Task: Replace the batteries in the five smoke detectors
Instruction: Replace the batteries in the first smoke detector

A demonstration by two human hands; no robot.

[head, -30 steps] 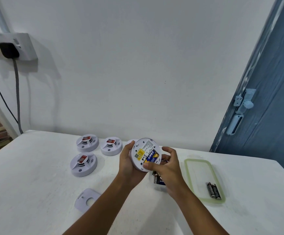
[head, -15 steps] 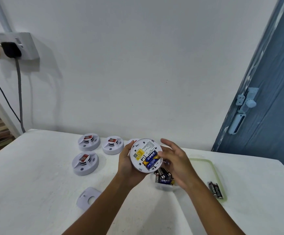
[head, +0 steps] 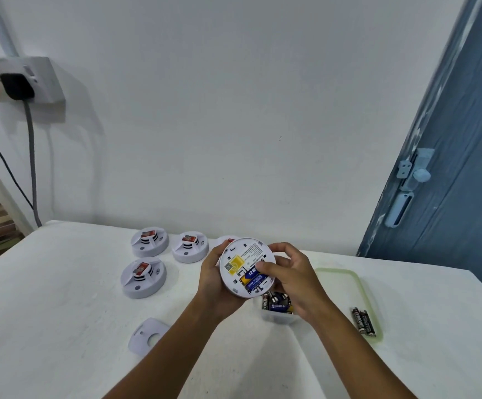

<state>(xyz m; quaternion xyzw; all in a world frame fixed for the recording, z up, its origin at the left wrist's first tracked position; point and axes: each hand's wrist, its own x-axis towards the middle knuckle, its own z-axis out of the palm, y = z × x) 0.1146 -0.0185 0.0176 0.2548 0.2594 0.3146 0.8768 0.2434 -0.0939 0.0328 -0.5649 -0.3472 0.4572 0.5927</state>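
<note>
At frame centre, the left hand (head: 219, 279) cradles the upturned smoke detector (head: 247, 267); the right hand (head: 290, 279) curls its fingers onto the blue battery (head: 253, 279). Press squarely, steadying the rim.

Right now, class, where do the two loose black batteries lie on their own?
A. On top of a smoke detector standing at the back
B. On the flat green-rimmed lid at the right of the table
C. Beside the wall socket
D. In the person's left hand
B: the two black batteries lie side by side on the green-rimmed lid, right of the right hand.
</note>
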